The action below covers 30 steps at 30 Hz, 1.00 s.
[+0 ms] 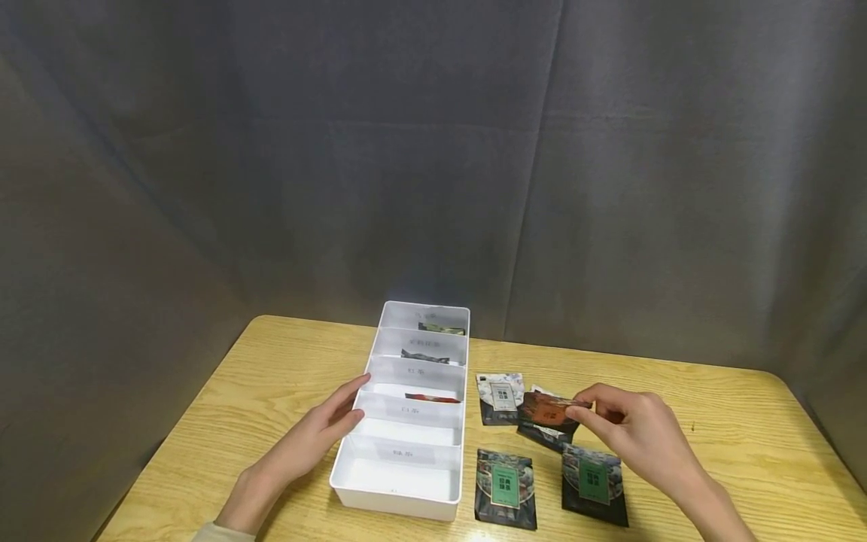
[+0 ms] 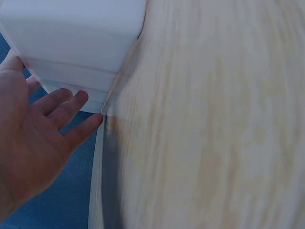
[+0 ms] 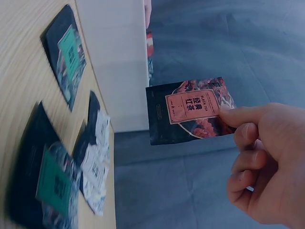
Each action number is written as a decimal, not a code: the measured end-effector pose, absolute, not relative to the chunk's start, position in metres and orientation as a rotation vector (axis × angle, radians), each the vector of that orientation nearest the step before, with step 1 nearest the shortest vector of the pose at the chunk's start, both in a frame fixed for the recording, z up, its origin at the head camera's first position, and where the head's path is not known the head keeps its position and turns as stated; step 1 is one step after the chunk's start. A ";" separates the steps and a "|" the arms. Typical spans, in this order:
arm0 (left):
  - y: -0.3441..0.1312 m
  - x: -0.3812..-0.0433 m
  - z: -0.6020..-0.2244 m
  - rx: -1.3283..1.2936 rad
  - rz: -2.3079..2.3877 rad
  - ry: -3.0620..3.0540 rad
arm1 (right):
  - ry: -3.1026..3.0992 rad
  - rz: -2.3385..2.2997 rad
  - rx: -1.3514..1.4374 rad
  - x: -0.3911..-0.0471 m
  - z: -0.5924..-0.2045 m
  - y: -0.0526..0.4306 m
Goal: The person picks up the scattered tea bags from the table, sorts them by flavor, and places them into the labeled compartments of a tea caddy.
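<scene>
L hand (image 1: 321, 427), fingers loosely extended, rests at the long white plastic divided box (image 1: 406, 506), prob. steadying it (exact contact unclear). Rightward, a flat black red-labelled packet (image 1: 547, 411) is held over black-and-white packets (image 1: 502, 397), end pinched by R hand (image 1: 642, 429), thumb to forefinger, so label's (image 3: 192, 107) mostly uncovered.

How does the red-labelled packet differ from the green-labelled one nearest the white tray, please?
The red-labelled packet is pinched in the right hand, off the table; the green-labelled packet lies on it. The red-labelled packet's panel is red, the green-labelled packet's green. Both are dark with printed artwork.
</scene>
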<state>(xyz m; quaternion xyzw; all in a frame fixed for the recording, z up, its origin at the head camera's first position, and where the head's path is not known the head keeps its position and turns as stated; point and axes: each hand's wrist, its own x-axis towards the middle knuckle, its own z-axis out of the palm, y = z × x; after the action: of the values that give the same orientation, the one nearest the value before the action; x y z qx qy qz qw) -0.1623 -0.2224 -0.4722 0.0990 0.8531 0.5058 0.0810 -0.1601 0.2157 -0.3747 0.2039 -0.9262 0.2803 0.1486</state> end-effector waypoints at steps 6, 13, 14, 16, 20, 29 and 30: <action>-0.223 -0.163 -0.474 0.305 1.524 2.548 | -2.635 0.811 0.656 -0.163 -0.371 0.200; -0.224 -0.162 -0.473 0.310 1.522 2.553 | -2.592 0.827 0.696 -0.169 -0.369 0.182; -0.224 -0.162 -0.473 0.310 1.522 2.553 | -2.578 0.829 0.710 -0.170 -0.368 0.179; -0.224 -0.162 -0.473 0.313 1.523 2.553 | -2.551 0.838 0.737 -0.172 -0.368 0.174; -0.224 -0.161 -0.472 0.310 1.526 2.545 | -2.503 0.852 0.773 -0.176 -0.366 0.163; -0.223 -0.162 -0.471 0.307 1.516 2.554 | -2.421 0.874 0.813 -0.184 -0.358 0.138; -0.222 -0.162 -0.471 0.309 1.516 2.552 | -2.414 0.878 0.818 -0.186 -0.357 0.135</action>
<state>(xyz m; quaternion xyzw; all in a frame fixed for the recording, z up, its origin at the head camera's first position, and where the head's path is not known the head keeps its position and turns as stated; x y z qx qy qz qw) -0.1615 -0.2224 -0.4706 0.1032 0.8526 0.5062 0.0785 -0.1856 0.1348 -0.3575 0.2960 -0.8732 0.3177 0.2212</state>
